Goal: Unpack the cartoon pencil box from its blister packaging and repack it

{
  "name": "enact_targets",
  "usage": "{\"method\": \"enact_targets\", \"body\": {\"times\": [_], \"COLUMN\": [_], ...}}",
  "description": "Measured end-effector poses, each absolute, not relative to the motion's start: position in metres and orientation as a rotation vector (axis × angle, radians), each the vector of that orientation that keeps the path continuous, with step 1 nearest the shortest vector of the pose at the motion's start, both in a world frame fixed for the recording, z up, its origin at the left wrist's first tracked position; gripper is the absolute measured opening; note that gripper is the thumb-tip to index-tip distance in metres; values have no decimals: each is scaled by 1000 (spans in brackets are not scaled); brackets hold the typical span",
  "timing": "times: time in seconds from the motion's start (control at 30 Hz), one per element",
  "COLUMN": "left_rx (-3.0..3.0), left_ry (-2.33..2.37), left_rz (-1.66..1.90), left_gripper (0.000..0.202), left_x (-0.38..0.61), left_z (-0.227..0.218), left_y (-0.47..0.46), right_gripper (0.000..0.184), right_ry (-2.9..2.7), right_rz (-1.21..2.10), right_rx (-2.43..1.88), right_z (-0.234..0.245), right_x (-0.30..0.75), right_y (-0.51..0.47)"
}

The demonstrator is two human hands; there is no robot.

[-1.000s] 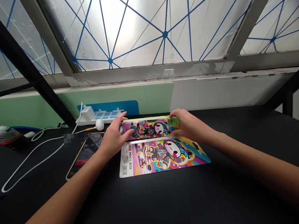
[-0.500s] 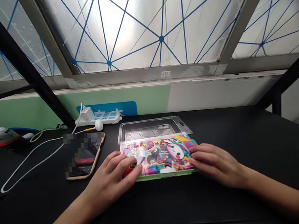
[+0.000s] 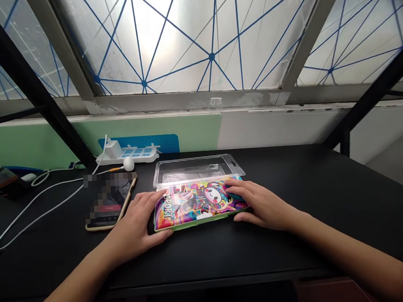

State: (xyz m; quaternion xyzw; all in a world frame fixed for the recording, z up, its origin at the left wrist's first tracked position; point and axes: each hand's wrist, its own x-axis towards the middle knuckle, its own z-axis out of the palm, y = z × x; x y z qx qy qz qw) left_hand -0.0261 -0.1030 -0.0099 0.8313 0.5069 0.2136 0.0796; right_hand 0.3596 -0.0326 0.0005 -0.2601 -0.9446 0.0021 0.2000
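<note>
A flat case with a bright cartoon cover and a green front edge lies on the black desk. Letters reading "SPORT" run along its left end. My left hand grips that end, thumb by the front corner and fingers at the back corner. At the other end, my right hand has its fingers over the cover's edge and its thumb near the front edge. Directly behind the case lies a clear plastic shell, open side unclear; whether the two are joined I cannot tell.
A phone, its screen partly blurred out, lies left of the case. A white cable loops beside it. Behind stand a power strip and, far left, a bottle. Black frame bars slant up at both sides.
The view has shifted slightly. My left fingers have slid off the cover to the case's left end, uncovering the lettering. The case is now turned a little, and my right thumb has spread toward its front edge.
</note>
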Motion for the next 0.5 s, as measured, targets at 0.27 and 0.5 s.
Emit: {"method": "enact_targets", "body": {"times": [0.27,0.5], "left_rx": [2339,2346], "left_ry": [1573,1513], "left_rz": [716,701], "left_gripper": [94,109], "left_x": [-26,-19], "left_z": [-12,-15], "left_y": [-102,-105], "right_gripper": [48,37], "right_ry": [-2509,-2039], "right_rz": [199,353], "right_rx": [-774,-1118], "right_z": [4,4], "right_x": [363,363], "right_y": [-30,-25]}}
